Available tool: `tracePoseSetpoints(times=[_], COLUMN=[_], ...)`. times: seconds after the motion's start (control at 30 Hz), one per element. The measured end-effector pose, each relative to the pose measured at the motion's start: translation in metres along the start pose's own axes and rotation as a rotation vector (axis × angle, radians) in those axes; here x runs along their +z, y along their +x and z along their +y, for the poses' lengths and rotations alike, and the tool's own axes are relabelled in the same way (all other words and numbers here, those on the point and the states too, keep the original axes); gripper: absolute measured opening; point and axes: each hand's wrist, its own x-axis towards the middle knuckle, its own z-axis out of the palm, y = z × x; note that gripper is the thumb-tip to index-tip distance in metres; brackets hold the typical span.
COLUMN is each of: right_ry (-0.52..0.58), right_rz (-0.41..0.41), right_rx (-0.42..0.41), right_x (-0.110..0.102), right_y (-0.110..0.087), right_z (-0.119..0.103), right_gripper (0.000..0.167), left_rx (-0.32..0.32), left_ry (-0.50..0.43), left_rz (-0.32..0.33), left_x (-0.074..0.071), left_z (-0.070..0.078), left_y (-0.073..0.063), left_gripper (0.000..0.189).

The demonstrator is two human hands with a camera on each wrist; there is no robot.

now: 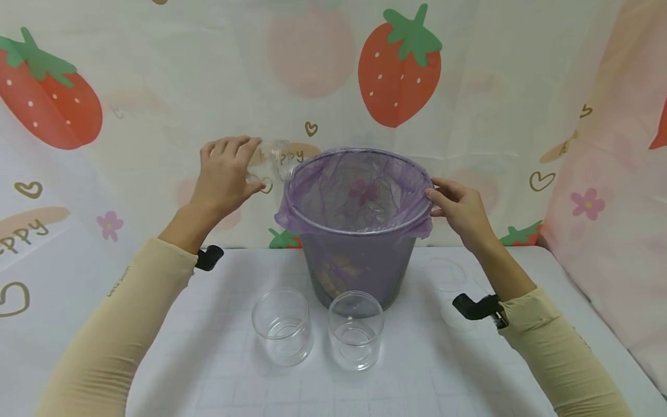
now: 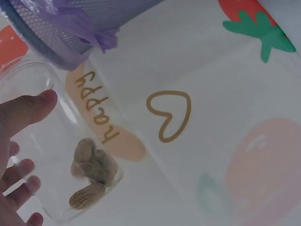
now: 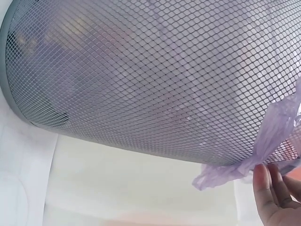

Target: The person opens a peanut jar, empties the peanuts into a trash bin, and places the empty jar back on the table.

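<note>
A clear glass jar [image 1: 273, 161], tipped on its side, is gripped by my left hand [image 1: 225, 174] at the left of the mesh bin [image 1: 359, 260]. Its mouth is right at the bin's rim in the left wrist view. Several brown, ridged pieces like unshelled peanuts [image 2: 89, 195] lie at the jar's closed end. My right hand [image 1: 461, 209] pinches the opposite side of the rim, thumb and fingers on the purple bag [image 3: 277, 125] that lines the bin and folds over its edge. Blurred pale brown and yellowish contents show through the lower mesh.
Two clear glass jars stand on the white table [image 1: 229, 382] before the bin, a left jar [image 1: 283, 341] and a right jar [image 1: 356, 344]. Another clear round glass piece [image 1: 448, 273] is by the right forearm. A strawberry-printed cloth [image 1: 219, 69] hangs close behind.
</note>
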Motion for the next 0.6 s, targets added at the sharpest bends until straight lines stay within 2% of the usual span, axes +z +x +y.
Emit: tracePoseSetpoints(times=[0.33,0.6], right_ry=[0.017,0.023], right_rz=[-0.002,0.001], right_rx=[-0.013,-0.012], right_x=[-0.0001,0.0001], right_y=[0.0015,0.0017], right_z=[0.0024,0.0029], right_gripper=[0.052,0.053], left_rx=[0.117,0.151], left_ry=[0.11,0.157], left_rz=[0.035,0.042], left_x=[0.0018,0.0016], left_z=[0.0019,0.0043], left_y=[0.0033,0.0034], left_gripper=[0.078,0.077])
